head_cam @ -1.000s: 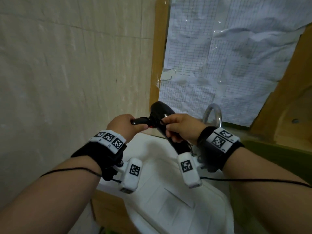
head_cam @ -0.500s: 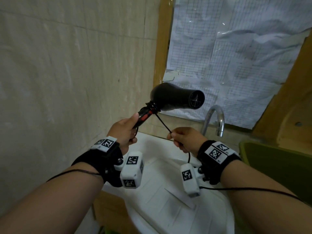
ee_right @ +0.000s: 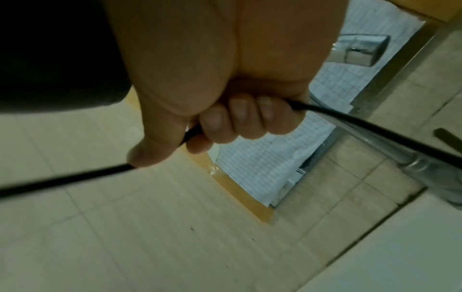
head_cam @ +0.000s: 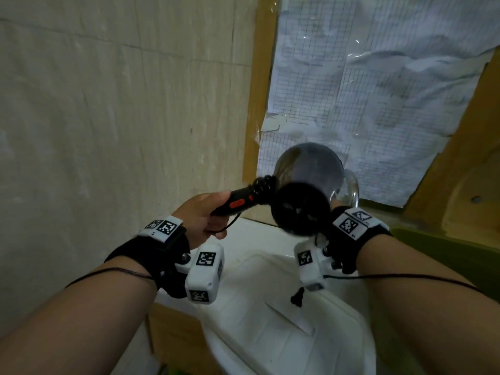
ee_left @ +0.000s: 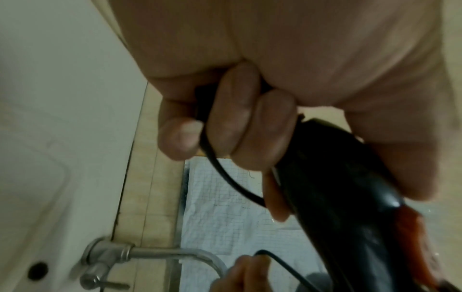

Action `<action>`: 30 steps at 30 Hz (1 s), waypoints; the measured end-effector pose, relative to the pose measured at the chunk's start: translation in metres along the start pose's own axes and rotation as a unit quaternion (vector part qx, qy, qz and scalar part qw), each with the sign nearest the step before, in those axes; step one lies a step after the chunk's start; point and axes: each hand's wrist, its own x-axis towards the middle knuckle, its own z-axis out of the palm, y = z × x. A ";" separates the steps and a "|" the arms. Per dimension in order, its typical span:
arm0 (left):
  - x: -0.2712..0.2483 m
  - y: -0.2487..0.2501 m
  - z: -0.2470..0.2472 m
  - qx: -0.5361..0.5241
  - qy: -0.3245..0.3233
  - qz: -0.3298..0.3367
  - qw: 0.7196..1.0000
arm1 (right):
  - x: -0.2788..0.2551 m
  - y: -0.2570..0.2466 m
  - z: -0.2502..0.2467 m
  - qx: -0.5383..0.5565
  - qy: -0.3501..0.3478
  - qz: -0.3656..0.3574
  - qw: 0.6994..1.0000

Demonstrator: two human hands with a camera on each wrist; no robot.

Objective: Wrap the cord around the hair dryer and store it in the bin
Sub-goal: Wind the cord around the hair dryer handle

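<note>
A tiled wall [head_cam: 108, 117] fills the left and far side of the scene, and to its right a window [head_cam: 378, 90] in a yellow-brown frame is covered with crumpled sheets printed with fine grids; the print on them is too small to read. Below the hands lies a white sink [head_cam: 284, 307], and no water shows in its basin. At the right edge sits a dark green bin [head_cam: 446, 255]; only its rim and near wall show, so what it holds cannot be told. A chrome tap [head_cam: 351, 185] rises at the far side of the sink, partly hidden.

The black hair dryer [head_cam: 303, 190] is held in the air over the far part of the sink, its round barrel mouth turned toward the camera and its handle, with an orange-red switch, pointing left. The left hand [head_cam: 200, 215] is clenched round that handle, fingers [ee_left: 235, 118] curled over it and over a strand of cord [ee_left: 225, 173]. Several turns of cord are coiled where handle meets barrel. The right hand [ee_right: 225, 89] is closed on the cord, which runs out either side of the fist; the head view hides this hand behind the barrel. The plug [head_cam: 297, 299] dangles over the basin.
</note>
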 end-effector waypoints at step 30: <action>0.020 0.017 -0.005 0.590 0.287 -0.056 0.753 | -0.010 -0.029 0.021 -0.003 -0.110 -0.010 0.994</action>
